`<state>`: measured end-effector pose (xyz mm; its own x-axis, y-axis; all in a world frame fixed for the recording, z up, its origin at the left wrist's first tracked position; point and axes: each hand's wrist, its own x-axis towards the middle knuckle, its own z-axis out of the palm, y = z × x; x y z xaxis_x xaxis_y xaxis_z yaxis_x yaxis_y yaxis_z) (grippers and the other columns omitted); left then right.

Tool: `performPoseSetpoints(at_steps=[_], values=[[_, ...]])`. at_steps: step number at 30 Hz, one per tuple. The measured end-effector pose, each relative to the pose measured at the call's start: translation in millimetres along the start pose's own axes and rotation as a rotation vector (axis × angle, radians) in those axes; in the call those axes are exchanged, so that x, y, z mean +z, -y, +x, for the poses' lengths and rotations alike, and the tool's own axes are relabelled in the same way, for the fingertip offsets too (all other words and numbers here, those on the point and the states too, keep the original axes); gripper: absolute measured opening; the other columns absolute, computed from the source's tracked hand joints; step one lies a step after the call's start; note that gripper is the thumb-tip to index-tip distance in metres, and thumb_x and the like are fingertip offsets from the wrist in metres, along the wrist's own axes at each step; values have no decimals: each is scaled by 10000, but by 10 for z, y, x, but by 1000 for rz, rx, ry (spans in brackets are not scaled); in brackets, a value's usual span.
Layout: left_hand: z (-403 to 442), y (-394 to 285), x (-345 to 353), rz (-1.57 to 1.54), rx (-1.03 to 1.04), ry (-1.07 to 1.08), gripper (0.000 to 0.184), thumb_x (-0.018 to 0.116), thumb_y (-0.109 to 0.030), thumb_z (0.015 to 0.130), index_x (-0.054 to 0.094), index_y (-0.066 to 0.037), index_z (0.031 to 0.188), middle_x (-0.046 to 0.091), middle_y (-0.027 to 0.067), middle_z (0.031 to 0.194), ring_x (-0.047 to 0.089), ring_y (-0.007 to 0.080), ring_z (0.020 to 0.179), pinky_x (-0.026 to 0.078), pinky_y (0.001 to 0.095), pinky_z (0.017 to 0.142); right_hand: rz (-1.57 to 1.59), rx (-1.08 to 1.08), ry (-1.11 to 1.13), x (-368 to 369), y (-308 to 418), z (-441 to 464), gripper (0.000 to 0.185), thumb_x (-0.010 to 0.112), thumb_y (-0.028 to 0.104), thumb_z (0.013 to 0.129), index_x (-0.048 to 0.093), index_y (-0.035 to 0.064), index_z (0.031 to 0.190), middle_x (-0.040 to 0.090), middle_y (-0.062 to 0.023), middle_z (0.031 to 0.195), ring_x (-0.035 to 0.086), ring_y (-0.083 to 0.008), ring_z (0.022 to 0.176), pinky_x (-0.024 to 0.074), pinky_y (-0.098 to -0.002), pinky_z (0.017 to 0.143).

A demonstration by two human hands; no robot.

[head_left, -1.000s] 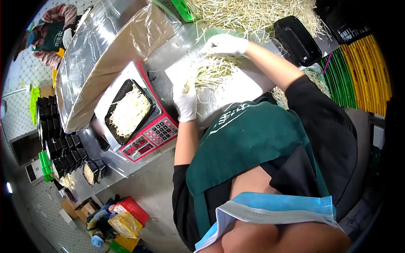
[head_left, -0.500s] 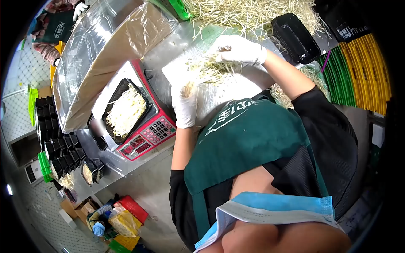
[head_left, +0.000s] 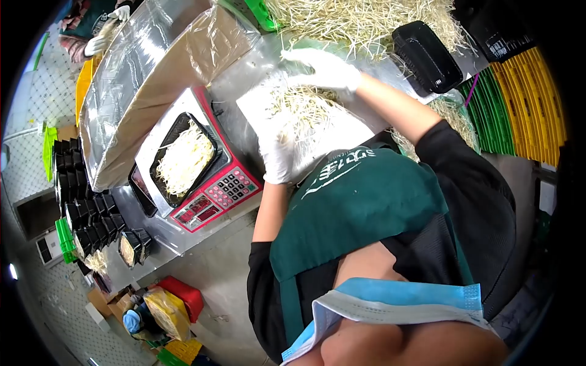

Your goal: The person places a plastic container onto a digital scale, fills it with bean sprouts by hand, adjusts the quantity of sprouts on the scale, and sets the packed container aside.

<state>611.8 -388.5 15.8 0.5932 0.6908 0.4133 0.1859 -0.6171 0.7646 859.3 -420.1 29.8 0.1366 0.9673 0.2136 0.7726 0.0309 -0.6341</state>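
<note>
A loose bunch of bean sprouts (head_left: 305, 110) lies on a white board (head_left: 336, 135) in front of me. My gloved left hand (head_left: 276, 160) is at the near left edge of the board, with its glare-washed fingers seemingly extended beside the sprouts. Over the far side of the bunch, my gloved right hand (head_left: 323, 68) is open, fingers stretched out and thumb apart. To the left, a black tray (head_left: 210, 160) filled with sprouts sits on a red and white digital scale (head_left: 229, 189).
A large sprout heap (head_left: 366, 24) lies at the back, beside an upturned black tray (head_left: 428, 56). Stacked black trays (head_left: 91, 216) stand at left. A plastic-covered box (head_left: 165, 79) rises behind the scale. Green and yellow crates (head_left: 528, 104) are at right. A co-worker's gloved hand (head_left: 96, 45) shows upper left.
My right hand has opened from closed fingers and shifted left. My left hand has moved slightly right, and the sprouts lie more spread on the board. The co-worker's hands have moved.
</note>
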Motion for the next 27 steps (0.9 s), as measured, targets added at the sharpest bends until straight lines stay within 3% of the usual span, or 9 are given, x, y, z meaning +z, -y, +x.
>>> performPoseSetpoints(at_steps=[4,6,11,15,18,20,24,26,27], values=[[-478,172,-66,123,-80,98,653,747,-56,683,493,-81,1284,494,174,1269,474,332,1154,391,420,970,-444,-121,70,357,-470,734,752,530,651,793,334,303,1430,278,-171,1490,397,-373,1284,335,-420,1059],[-531,94,-95,-95,-73,71,793,777,-143,687,377,-85,1369,397,197,1355,380,369,1245,342,443,1021,-648,100,288,290,-317,720,668,498,601,839,338,323,1425,264,-165,1498,384,-350,1300,344,-414,1051],[-653,41,-198,350,-113,92,1049,798,-374,654,215,5,1441,264,274,1435,247,438,1332,177,485,1118,-60,132,509,-173,-57,-92,844,626,525,793,337,41,1421,445,-256,1349,535,-319,1126,398,-381,976],[-91,270,215,89,143,52,852,746,-330,696,368,-3,1386,347,249,1405,298,416,1314,183,478,1113,123,-208,170,23,172,-539,780,678,431,781,375,72,1405,462,-210,1344,442,-320,1244,318,-410,1069],[208,56,297,273,237,-94,331,599,-46,740,663,-80,1062,623,141,1130,524,326,1143,308,440,1060,150,318,387,-51,218,-529,685,691,350,789,436,84,1367,418,-180,1400,383,-316,1301,290,-409,1091],[146,88,184,88,98,31,368,626,11,724,649,-75,1081,621,144,1121,550,322,1102,388,400,998,116,-218,-37,-199,158,-732,610,697,304,789,491,76,1316,449,-166,1375,418,-312,1275,326,-404,1069],[-226,211,-98,55,120,119,539,740,-47,704,555,-46,1211,568,172,1189,549,310,1086,457,393,902,-544,202,-277,-692,-484,-1446,803,654,499,776,381,43,1378,419,-218,1378,411,-365,1270,333,-416,1058],[-554,259,-102,-66,-237,18,742,775,-138,698,412,-55,1340,378,204,1366,453,342,1197,408,406,974,-623,530,-246,-494,-614,-1785,971,656,606,722,322,-12,1392,316,-245,1439,349,-382,1313,288,-461,1080],[-581,303,-143,9,-228,97,847,787,-194,690,325,-49,1385,290,213,1405,386,358,1245,363,413,1016,-528,340,-273,-318,-639,-1806,951,653,593,734,319,4,1401,309,-244,1446,337,-383,1321,275,-466,1086]])
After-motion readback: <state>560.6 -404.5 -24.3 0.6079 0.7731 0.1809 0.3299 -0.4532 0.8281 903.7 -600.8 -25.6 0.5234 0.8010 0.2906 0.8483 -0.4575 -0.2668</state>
